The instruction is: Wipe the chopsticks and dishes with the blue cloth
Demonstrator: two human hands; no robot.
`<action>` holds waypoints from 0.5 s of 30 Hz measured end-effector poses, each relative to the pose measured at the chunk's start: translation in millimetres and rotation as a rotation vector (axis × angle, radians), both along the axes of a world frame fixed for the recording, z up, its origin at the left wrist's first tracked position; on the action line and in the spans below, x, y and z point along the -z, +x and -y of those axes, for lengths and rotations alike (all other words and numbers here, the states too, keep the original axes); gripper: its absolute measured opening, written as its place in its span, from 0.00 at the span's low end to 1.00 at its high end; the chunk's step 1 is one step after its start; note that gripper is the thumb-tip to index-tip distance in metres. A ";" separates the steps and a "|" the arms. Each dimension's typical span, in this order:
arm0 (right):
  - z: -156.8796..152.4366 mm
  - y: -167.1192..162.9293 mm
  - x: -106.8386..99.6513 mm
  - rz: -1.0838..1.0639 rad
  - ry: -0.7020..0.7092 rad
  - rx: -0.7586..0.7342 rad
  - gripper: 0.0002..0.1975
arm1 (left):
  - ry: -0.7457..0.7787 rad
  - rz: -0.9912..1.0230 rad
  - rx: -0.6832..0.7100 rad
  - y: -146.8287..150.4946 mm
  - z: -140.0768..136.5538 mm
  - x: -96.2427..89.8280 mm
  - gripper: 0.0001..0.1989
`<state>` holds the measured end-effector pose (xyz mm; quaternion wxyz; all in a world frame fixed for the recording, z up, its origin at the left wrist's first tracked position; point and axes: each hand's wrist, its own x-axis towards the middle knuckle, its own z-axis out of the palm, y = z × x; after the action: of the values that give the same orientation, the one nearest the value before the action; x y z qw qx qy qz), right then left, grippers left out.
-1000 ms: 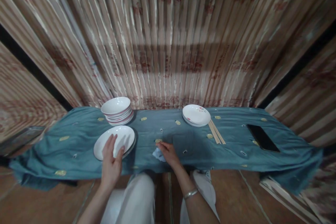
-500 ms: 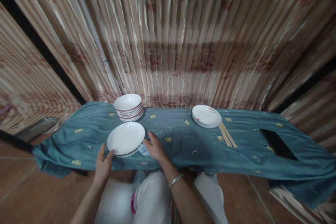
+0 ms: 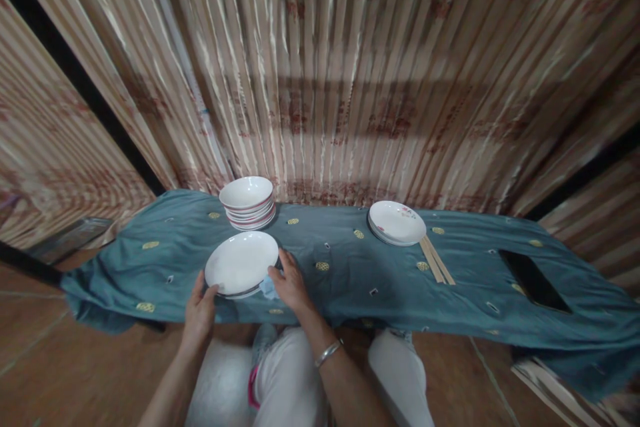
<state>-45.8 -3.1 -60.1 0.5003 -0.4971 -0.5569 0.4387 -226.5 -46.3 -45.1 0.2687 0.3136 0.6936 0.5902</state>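
A white plate [image 3: 243,261] with a dark rim lies at the left front of the table, and a second edge shows beneath it. At its left side is my left hand [image 3: 201,307], with the thumb over the near-left rim and the fingers around the outer edge. My right hand [image 3: 290,281] is at the plate's right edge, fingers bent along the side. A crumpled light blue cloth [image 3: 269,287] pokes out under its thumb, against the near-right rim. Just behind the plate stands a stack of white bowls [image 3: 247,203] with reddish rims.
On the right, several shallow white floral dishes [image 3: 397,222] are stacked beside wooden chopsticks [image 3: 437,260]. A black phone [image 3: 534,280] lies farther right. A teal patterned cloth [image 3: 345,287] covers the narrow table, with a pleated curtain [image 3: 320,80] behind it.
My right hand and the light blue cloth have shifted slightly left along the plate's rim. The left hand keeps its hold. The whole view has shifted a little.
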 end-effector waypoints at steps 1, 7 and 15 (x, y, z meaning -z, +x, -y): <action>1.7 -0.1 -2.1 0.001 0.008 0.006 0.29 | 0.012 0.049 -0.012 1.3 0.0 -1.1 0.36; 10.5 -2.5 -13.5 -0.037 0.047 0.015 0.30 | 0.042 0.227 -0.017 7.7 5.7 -12.3 0.36; 14.6 -10.2 -7.2 -0.070 0.048 0.023 0.29 | 0.002 0.157 -0.029 5.3 10.6 -18.8 0.36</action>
<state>-56.0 -17.7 -52.9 0.5363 -0.4757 -0.5435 0.4366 -221.2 -56.9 -26.3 0.3134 0.2567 0.6744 0.6173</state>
